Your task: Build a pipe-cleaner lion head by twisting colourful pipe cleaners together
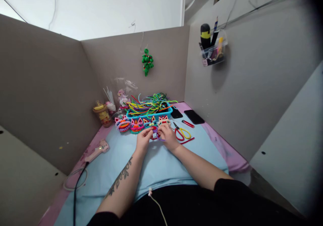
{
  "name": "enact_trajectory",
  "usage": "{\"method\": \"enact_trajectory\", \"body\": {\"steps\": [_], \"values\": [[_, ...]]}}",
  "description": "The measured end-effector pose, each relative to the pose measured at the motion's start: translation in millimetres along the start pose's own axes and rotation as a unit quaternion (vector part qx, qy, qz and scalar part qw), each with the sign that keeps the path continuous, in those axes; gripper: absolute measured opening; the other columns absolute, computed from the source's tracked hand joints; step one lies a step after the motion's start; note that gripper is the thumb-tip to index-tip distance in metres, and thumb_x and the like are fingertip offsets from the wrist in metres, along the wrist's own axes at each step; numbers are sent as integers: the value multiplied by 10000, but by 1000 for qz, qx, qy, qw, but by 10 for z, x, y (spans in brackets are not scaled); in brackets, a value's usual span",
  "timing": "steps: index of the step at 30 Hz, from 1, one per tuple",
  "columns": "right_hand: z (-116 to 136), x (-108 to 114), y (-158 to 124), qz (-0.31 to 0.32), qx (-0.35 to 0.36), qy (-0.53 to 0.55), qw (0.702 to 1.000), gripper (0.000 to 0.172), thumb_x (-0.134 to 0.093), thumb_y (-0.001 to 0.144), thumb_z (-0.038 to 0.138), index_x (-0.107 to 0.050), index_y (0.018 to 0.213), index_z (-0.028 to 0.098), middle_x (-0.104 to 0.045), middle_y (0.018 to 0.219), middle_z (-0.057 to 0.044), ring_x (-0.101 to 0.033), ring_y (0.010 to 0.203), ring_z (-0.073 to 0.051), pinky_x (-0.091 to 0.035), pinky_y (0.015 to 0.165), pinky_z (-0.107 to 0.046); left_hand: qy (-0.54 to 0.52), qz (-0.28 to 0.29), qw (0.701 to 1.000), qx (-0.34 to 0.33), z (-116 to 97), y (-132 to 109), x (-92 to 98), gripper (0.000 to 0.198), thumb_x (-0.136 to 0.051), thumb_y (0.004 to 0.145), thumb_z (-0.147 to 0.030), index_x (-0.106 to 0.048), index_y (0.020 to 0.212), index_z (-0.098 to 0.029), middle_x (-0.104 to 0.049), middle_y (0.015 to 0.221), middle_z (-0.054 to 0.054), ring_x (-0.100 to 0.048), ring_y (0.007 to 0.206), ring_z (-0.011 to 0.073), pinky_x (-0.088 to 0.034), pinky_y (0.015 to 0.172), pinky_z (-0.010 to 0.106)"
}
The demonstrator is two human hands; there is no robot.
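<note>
Purple pipe cleaner: located between the two hands, above the blue cloth, and bent into a loop. The left hand pinches its left side between thumb and fingertips. The right hand grips its right side with the fingers curled. A red piece shows beside the left fingertips; whether it is joined to the loop cannot be told.

At the near left, a black cable runs up to a pink glue gun, which lies at the cloth's left edge. To the right of the right hand lie a red strip and scissors with one red and one yellow handle, blades pointing away. Just beyond the hands, four animal heads of pipe cleaner stand in a row. Directly behind them is a blue basket, heaped with coloured pipe cleaners. A lidded cup stands to the left; a black phone lies to the right. A green ornament hangs on the rear partition.
</note>
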State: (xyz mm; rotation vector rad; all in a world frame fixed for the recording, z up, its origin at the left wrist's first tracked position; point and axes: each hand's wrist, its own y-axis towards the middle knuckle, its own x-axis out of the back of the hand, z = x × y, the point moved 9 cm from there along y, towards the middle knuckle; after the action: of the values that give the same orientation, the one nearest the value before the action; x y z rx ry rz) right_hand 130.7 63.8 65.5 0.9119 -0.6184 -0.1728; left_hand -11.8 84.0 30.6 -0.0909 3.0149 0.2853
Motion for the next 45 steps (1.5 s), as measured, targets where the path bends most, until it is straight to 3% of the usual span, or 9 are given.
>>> {"method": "enact_trajectory", "body": {"steps": [7,12,23,33,45], "values": [[-119,-3,16,-8,-43,66,997,91,-522,801,176,-608,783,199,-536,887,-50,-533,890,-196,-439,840,-365,-10,5,1000,6,32,4,-2,386,-754,584,-353,-706,881,-110,-654,623,37,-518,522,102,-418,535,225],[-188,22,12,-21,-84,110,990,34,-562,775,211,-591,774,193,-559,808,-32,-541,803,-183,-454,740,-329,-36,11,999,16,101,26,5,408,-784,549,-314,-697,896,-118,-689,721,60,-562,588,123,-435,559,231],[-160,30,19,-24,-72,106,991,46,-576,756,195,-591,712,195,-595,779,-30,-542,815,-187,-427,788,-345,-32,8,999,19,125,39,26,408,-792,538,-305,-691,886,-117,-669,645,30,-548,546,102,-425,537,215],[-230,-16,-48,-41,-127,155,979,65,-588,743,258,-581,762,196,-619,767,-23,-535,639,-151,-447,584,-280,-32,-6,999,10,100,37,41,409,-789,542,-322,-694,885,-119,-696,713,61,-583,583,130,-424,536,226],[-233,-9,-29,-25,-111,160,980,115,-511,792,209,-599,863,194,-629,820,-46,-579,762,-182,-483,698,-325,-41,-8,999,11,93,36,43,416,-782,551,-327,-689,901,-121,-687,703,52,-571,578,118,-426,541,225]]}}
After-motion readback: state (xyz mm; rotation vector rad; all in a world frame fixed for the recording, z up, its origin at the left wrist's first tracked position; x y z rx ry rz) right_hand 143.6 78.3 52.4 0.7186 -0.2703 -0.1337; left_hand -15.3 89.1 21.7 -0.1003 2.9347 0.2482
